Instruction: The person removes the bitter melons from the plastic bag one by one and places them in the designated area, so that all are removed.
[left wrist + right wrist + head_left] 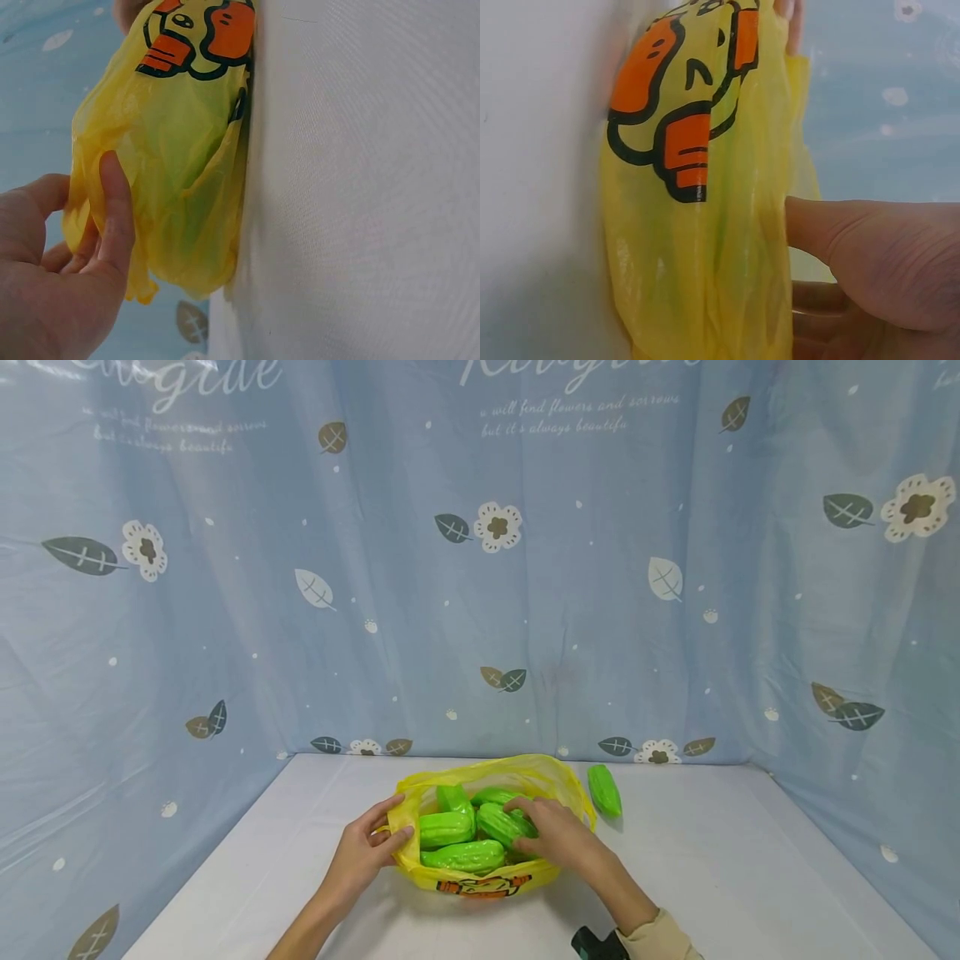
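Note:
A yellow plastic bag [498, 883] with a cartoon print lies on the white table, its mouth held wide. Inside it are several shiny green bitter melons [462, 857]. My left hand [367, 843] pinches the bag's left rim between thumb and fingers; in the left wrist view the thin film [101, 187] passes between them. Reaching into the bag from the right, my right hand [558, 833] grips one bitter melon [498, 823] with curled fingers. In the right wrist view the bag's side [705, 262] hides the right fingertips and that melon.
One more bitter melon [604, 792] lies on the white table [712, 860] just right of the bag. A blue patterned curtain [555, 610] hangs behind the table and along both sides. Near the right sleeve [660, 937] a black device [597, 943] shows.

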Demonstrator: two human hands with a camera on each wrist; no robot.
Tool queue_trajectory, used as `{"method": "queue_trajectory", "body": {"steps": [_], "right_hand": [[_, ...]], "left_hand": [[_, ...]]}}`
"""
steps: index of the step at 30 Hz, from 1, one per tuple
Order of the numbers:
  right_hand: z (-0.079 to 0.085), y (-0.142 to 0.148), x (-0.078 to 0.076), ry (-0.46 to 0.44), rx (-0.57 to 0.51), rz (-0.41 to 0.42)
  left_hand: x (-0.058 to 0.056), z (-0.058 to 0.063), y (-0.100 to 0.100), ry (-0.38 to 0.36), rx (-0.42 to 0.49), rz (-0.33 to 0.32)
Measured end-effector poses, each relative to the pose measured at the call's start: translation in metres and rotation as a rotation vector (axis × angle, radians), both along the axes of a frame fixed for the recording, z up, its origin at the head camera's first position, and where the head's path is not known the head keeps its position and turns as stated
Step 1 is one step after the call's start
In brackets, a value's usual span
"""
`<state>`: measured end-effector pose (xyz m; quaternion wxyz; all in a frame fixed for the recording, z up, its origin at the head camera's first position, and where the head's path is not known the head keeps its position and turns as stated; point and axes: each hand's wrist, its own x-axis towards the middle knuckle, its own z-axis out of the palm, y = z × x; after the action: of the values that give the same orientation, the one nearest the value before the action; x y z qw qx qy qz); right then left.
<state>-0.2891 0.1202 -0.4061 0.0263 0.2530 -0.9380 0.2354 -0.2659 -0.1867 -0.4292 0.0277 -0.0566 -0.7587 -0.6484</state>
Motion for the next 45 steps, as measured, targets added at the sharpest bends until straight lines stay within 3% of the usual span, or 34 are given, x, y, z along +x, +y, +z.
{"method": "queue_trajectory", "body": {"steps": [30, 45], "right_hand": [[0.028, 0.011, 0.012, 0.047, -0.075, -0.050], [0.041, 0.025, 0.008, 0.030, -0.142, -0.061]], "left_hand": [[-0.002, 0.001, -0.001, -0.013, -0.002, 0.004], [-0.003, 0.001, -0.001, -0.015, -0.013, 0.003]]}}
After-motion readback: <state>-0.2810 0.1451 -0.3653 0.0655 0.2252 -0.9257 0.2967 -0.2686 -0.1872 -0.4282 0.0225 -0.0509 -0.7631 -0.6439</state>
